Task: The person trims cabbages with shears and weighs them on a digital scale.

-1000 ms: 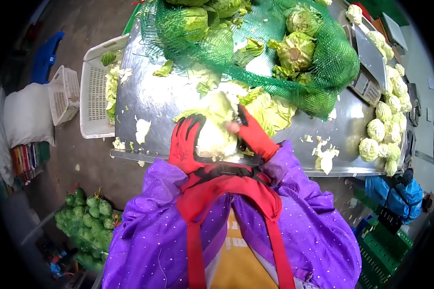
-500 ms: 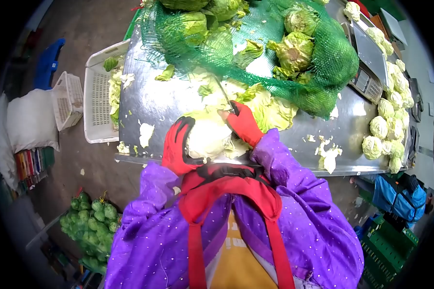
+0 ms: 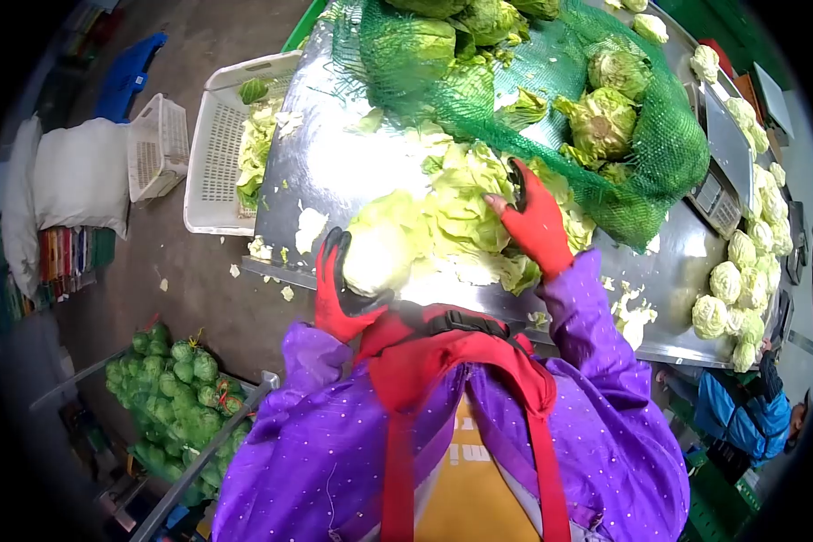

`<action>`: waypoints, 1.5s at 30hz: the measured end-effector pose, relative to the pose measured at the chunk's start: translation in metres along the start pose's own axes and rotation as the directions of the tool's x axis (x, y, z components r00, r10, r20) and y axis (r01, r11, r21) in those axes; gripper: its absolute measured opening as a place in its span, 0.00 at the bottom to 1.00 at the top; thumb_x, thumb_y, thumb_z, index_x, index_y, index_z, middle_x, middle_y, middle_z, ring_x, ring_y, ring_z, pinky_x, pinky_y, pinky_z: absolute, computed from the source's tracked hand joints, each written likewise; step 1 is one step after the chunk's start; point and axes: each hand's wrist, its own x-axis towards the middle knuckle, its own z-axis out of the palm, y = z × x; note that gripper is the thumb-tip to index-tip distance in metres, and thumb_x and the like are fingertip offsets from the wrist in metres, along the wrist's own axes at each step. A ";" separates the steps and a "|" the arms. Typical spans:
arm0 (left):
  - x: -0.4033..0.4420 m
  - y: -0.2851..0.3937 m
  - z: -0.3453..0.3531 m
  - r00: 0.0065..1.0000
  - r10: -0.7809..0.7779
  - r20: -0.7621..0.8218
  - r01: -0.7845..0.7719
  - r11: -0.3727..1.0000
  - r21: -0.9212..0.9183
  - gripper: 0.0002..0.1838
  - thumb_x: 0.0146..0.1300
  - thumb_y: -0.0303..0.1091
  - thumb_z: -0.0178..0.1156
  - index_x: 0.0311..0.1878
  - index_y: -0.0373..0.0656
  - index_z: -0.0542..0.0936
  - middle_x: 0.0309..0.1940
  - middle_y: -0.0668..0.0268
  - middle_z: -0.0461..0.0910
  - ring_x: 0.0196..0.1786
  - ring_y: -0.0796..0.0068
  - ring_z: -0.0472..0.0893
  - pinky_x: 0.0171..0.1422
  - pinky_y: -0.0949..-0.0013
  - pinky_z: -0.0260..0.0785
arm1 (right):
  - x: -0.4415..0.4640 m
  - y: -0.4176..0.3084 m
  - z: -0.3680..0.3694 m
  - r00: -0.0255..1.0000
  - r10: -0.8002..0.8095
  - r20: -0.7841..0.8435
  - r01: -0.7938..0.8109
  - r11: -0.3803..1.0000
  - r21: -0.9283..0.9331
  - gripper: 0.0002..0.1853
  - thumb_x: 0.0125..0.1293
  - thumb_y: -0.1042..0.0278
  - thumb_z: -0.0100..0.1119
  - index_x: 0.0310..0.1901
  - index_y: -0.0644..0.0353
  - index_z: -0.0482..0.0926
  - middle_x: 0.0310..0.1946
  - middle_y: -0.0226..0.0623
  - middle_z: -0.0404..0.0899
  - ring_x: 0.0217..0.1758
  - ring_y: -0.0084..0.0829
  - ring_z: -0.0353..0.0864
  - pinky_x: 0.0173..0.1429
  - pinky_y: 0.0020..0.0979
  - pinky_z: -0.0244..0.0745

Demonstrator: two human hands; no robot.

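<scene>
A pale, trimmed cabbage (image 3: 375, 257) rests near the front edge of the metal table. My left hand (image 3: 334, 294), in a red and black glove, cups its left and lower side, thumb apart from the fingers. My right hand (image 3: 542, 226), gloved alike with a bare thumb tip, is over a heap of loose cabbage leaves (image 3: 465, 203) to the right of the cabbage. Its fingers are curled as around the knife seen in the earlier frame; the blade does not show clearly now.
A green net bag (image 3: 641, 167) with cabbages lies across the table's far side. A white crate (image 3: 212, 185) holding leaves stands at left. Trimmed cabbages (image 3: 741, 280) line the right, beside a scale (image 3: 723, 199). A person in blue (image 3: 745, 411) is at lower right.
My right hand has moved away from the cabbage to the right, over the leaves. My left hand stays on the cabbage. The whole view has shifted and turned a little.
</scene>
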 end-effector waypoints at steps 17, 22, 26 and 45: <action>0.019 -0.017 0.018 0.956 -0.278 -0.095 0.125 0.675 -0.727 0.45 0.52 0.36 0.72 0.72 0.38 0.61 0.66 0.57 0.68 0.67 0.62 0.69 0.72 0.59 0.63 | 0.003 0.004 0.085 0.945 -0.026 0.327 -0.147 0.857 0.494 0.15 0.61 0.63 0.62 0.44 0.65 0.78 0.29 0.32 0.78 0.32 0.24 0.74 0.38 0.31 0.72; 0.027 -0.010 0.026 0.890 -0.416 0.186 0.200 -0.011 -0.980 0.39 0.70 0.54 0.53 0.77 0.44 0.56 0.73 0.53 0.61 0.73 0.48 0.64 0.74 0.42 0.60 | -0.013 0.014 0.035 0.920 0.190 0.343 -0.284 0.926 0.249 0.18 0.62 0.61 0.63 0.50 0.63 0.78 0.31 0.31 0.80 0.32 0.25 0.76 0.38 0.31 0.73; 0.046 0.010 0.027 0.852 -0.449 0.269 0.277 -0.049 -0.960 0.38 0.72 0.60 0.45 0.76 0.44 0.56 0.73 0.53 0.62 0.72 0.47 0.65 0.73 0.41 0.61 | -0.012 -0.048 0.013 0.898 0.022 0.440 -0.313 0.733 0.604 0.34 0.62 0.59 0.68 0.69 0.54 0.68 0.31 0.25 0.77 0.30 0.18 0.74 0.32 0.24 0.69; 0.046 0.025 0.060 0.822 -0.555 0.125 0.502 0.605 -0.618 0.66 0.37 0.37 0.83 0.77 0.43 0.50 0.65 0.52 0.66 0.70 0.57 0.65 0.73 0.57 0.63 | -0.049 -0.027 0.019 0.978 -0.128 0.165 0.113 0.989 0.093 0.17 0.59 0.65 0.62 0.50 0.56 0.74 0.42 0.43 0.77 0.40 0.44 0.82 0.47 0.39 0.77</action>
